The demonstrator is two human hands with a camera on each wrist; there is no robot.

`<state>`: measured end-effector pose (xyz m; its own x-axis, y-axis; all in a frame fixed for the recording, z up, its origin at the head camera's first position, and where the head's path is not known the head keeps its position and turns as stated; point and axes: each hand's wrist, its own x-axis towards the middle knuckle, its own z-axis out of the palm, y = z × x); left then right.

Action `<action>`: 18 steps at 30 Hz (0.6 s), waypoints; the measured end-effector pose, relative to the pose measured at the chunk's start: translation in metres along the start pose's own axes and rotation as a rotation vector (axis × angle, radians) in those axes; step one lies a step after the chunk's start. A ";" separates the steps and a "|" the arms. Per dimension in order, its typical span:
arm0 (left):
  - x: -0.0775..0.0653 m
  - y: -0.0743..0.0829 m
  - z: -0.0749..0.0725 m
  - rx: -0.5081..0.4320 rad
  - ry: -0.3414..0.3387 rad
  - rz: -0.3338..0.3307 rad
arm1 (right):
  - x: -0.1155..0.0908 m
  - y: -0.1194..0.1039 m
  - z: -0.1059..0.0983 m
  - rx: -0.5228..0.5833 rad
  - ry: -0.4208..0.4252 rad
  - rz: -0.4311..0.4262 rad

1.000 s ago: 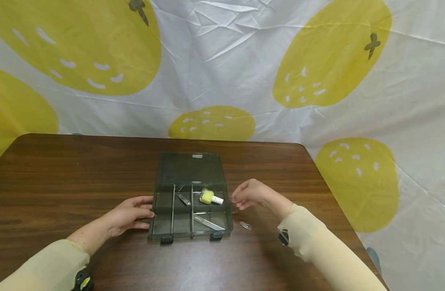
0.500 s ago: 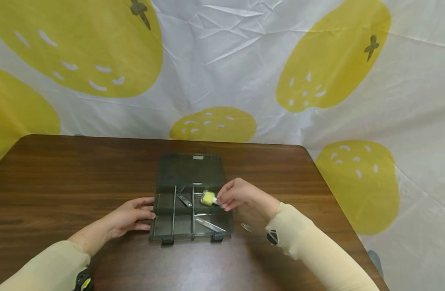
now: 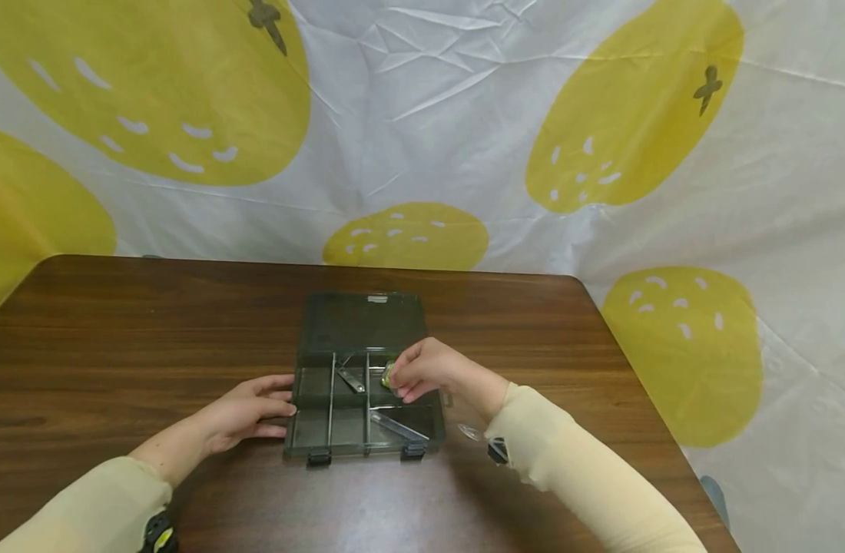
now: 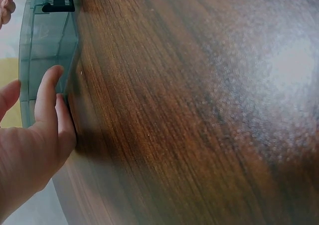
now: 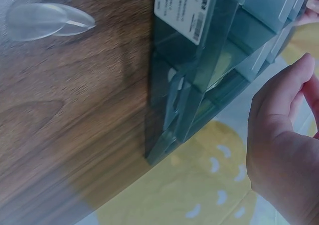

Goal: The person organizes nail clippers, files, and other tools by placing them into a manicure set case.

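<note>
1. Box of see-through dark grey plastic (image 3: 348, 426), flat, with straight walls inside. Lies on the table, lid (image 3: 363, 319) swung open toward the back. Two small black latches (image 3: 319, 458) on the front edge. White paper label with tiny print (image 5: 184, 10) on an outer side.
2. Left hand (image 3: 250, 415), bare, at the left side of the box. Touches the wall with the fingertips, fingers apart and wide.
3. Right hand (image 3: 425, 372), bare, over the back right room of the box. Thumb and fingers close together, narrow at the tips. Cannot tell about a pinch on any thing, tips too small to see well.
4. Small yellow-green bottle (image 3: 386, 375) in the back right room, partly hidden behind the right fingers. Cannot tell about touching.
5. Shiny silver metal nail clipper (image 3: 351, 379), lying slanted in the back middle room.
6. Long, thin, straight silver-grey strip (image 3: 398, 426), lying slanted in the front right room.
7. Clear, thin oval shape with a pointed end (image 5: 47, 23), flat on the table near the right side of the box. Cannot tell: one piece or two.
8. Dark brown table with wood lines (image 3: 153, 330). Behind, white cloth with big yellow fruit shapes (image 3: 429, 138).
9. Pale cream sleeves (image 3: 568, 461) on both arms. Black band (image 3: 158, 532) at the left wrist.
</note>
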<state>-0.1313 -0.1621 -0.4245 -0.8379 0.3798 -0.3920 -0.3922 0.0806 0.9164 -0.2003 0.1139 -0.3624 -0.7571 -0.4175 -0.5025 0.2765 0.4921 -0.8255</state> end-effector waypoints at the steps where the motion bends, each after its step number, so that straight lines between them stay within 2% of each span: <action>1: 0.000 0.000 0.000 -0.001 0.001 -0.002 | 0.000 0.000 0.001 -0.001 -0.004 -0.001; 18: -0.001 0.002 0.003 -0.004 0.001 -0.001 | 0.009 -0.005 0.028 0.005 -0.060 0.011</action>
<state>-0.1305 -0.1600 -0.4218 -0.8376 0.3791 -0.3934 -0.3948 0.0777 0.9155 -0.1920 0.0862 -0.3702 -0.7173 -0.4569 -0.5260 0.2878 0.4933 -0.8209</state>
